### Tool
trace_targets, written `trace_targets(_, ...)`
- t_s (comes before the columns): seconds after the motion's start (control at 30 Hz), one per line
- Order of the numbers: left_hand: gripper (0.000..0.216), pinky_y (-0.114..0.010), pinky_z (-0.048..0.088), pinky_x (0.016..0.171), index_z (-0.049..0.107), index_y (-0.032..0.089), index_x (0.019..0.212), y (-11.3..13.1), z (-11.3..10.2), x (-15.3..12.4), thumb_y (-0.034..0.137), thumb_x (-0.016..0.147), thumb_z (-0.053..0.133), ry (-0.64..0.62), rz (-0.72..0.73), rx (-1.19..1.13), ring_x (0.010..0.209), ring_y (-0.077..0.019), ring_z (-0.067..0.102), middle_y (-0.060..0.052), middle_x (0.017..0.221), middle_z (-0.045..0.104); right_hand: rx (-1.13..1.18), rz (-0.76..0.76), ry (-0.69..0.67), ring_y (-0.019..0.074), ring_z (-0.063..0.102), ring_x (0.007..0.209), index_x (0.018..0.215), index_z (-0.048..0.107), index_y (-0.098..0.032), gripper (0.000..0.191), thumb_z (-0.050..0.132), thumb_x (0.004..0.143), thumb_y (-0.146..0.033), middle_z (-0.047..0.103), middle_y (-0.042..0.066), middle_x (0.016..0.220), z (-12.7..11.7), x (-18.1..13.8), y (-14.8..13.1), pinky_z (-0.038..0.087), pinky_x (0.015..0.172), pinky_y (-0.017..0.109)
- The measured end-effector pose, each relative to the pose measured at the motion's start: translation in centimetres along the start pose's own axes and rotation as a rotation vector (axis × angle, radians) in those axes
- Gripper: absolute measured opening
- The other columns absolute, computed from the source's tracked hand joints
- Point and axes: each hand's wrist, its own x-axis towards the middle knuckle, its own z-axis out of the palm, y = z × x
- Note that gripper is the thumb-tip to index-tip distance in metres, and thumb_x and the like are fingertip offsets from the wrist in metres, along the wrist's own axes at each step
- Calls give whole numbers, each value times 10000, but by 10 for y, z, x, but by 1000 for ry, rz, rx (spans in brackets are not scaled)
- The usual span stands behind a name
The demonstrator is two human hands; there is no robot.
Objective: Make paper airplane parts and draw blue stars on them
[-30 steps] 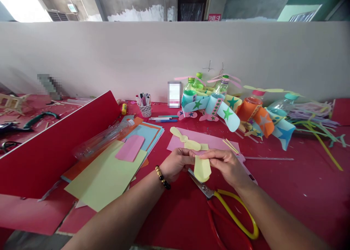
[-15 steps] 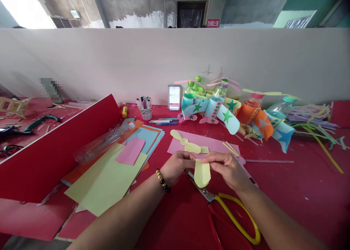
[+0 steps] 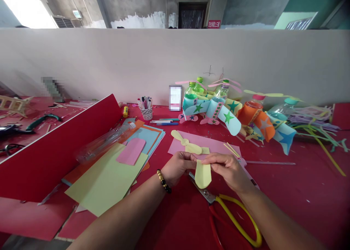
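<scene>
Between both hands is a small yellow paper piece (image 3: 203, 175) with a rounded lower end and a crease down its length. My left hand (image 3: 180, 167) pinches its upper left edge, and my right hand (image 3: 225, 170) grips its upper right edge. Just beyond the fingers, a yellow paper propeller shape (image 3: 188, 144) lies on a pink paper sheet (image 3: 218, 142). Below the hands rest scissors (image 3: 216, 199) with one yellow and one red handle, their blades pointing up and left beneath the held paper.
Left lie a large yellow sheet (image 3: 106, 184), a pink cutout (image 3: 131, 151) and a clear plastic bottle (image 3: 105, 142). A pen cup (image 3: 147, 113) and a phone (image 3: 175, 97) stand at the back. Several bottle planes (image 3: 216, 100) stand right of it. A red board (image 3: 62, 148) rises at left.
The view has shifted very slightly. Both hands keep their hold on the yellow paper piece, with no other visible difference.
</scene>
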Motion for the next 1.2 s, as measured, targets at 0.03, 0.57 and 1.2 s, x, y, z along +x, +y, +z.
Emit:
trace_targets(0.03,295,-223,224,485,632,124,641,0,0,0,320,526,820,0,1,2,465,-54,382,24,546,520,2,5,6,220,671,898,840,796,-259,245,585,775,-153,749,40,896,0,0,0,514,815,332)
trace_targets(0.57,281,-210,224,472,629,117,643,-1,-1,1,320,562,805,-14,5,3,464,-47,383,22,537,522,-58,-26,14,196,678,879,833,780,-245,252,567,780,-121,752,26,901,-2,-1,0,515,806,314)
trace_targets(1.2,281,-211,206,422,584,138,616,5,2,-4,366,667,742,-1,11,14,431,-46,361,38,495,471,-139,-56,49,210,698,931,851,792,-247,285,557,771,-108,765,28,905,0,-3,-1,544,840,321)
